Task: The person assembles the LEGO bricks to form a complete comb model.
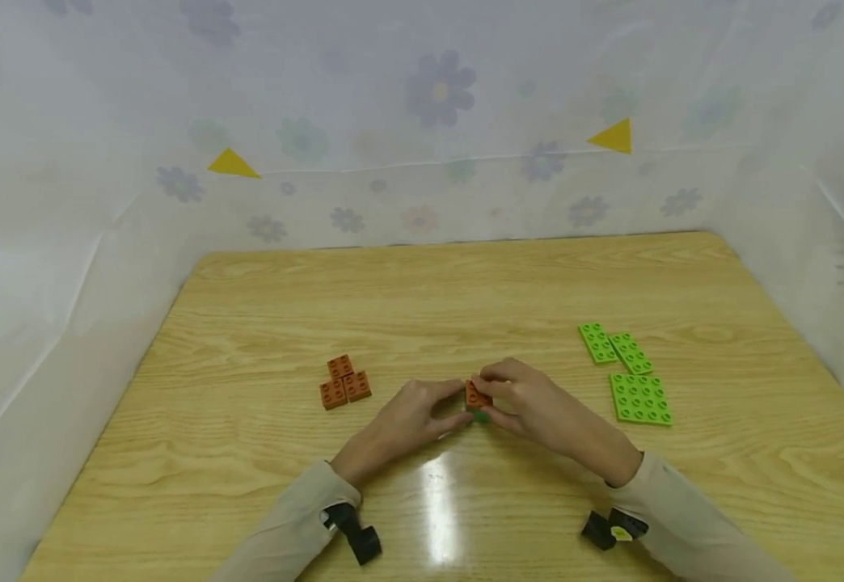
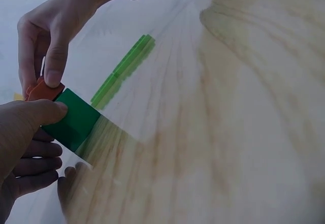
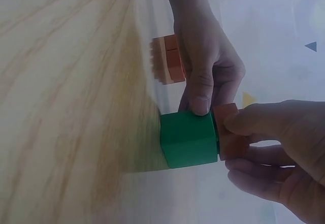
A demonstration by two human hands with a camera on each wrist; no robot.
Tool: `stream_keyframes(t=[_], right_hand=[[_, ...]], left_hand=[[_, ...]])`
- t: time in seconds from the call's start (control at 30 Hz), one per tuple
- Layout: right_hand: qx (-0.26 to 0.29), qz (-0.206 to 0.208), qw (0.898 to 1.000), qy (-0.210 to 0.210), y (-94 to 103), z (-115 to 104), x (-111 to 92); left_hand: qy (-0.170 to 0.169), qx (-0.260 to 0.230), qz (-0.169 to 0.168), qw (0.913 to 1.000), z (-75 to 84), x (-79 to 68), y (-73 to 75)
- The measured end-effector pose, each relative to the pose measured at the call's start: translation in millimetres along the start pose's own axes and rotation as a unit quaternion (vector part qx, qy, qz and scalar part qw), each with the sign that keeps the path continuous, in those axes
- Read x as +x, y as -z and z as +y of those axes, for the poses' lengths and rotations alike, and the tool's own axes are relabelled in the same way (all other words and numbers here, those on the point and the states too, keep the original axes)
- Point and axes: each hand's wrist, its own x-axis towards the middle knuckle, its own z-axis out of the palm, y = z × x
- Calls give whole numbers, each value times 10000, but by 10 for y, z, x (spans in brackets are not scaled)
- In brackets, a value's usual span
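Observation:
A tall green block (image 3: 188, 140) stands on the table between the two hands, mostly covered in the head view. My left hand (image 1: 407, 414) grips its sides, with the thumb flat against the near face in the left wrist view. On top of it sits a reddish-brown studded brick (image 1: 476, 396), which my right hand (image 1: 538, 406) pinches between thumb and fingers. From the right wrist a thin dark line shows between brick (image 3: 231, 137) and block; whether the studs are fully pressed in I cannot tell.
Three more reddish-brown bricks (image 1: 356, 386) lie grouped to the left. On the right are two narrow lime-green plates (image 1: 597, 343) and a square lime-green plate (image 1: 641, 399). A flower-patterned sheet (image 1: 393, 202) borders the back and sides of the wooden table (image 1: 422, 307).

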Motion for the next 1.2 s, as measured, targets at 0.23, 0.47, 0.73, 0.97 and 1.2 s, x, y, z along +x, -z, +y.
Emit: stream_keyframes(t=[0.23, 0.47, 0.73, 0.97, 1.2], right_hand=[[252, 42, 9991, -336, -23, 11, -135], [123, 403, 9988, 267, 26, 10, -311], [-40, 168, 9991, 397, 40, -19, -366], [-6, 249, 9990, 363, 28, -33, -359], [36, 270, 9991, 315, 19, -27, -351]], left_hand=[[212, 361, -141, 9990, 74, -39, 28], [-920, 1590, 507, 9817, 209, -176, 130], [-1603, 2355, -75, 9585, 247, -196, 157], [-1671, 2499, -103, 9537, 239, -182, 150], [-1658, 2626, -288, 9501, 263, -173, 162]])
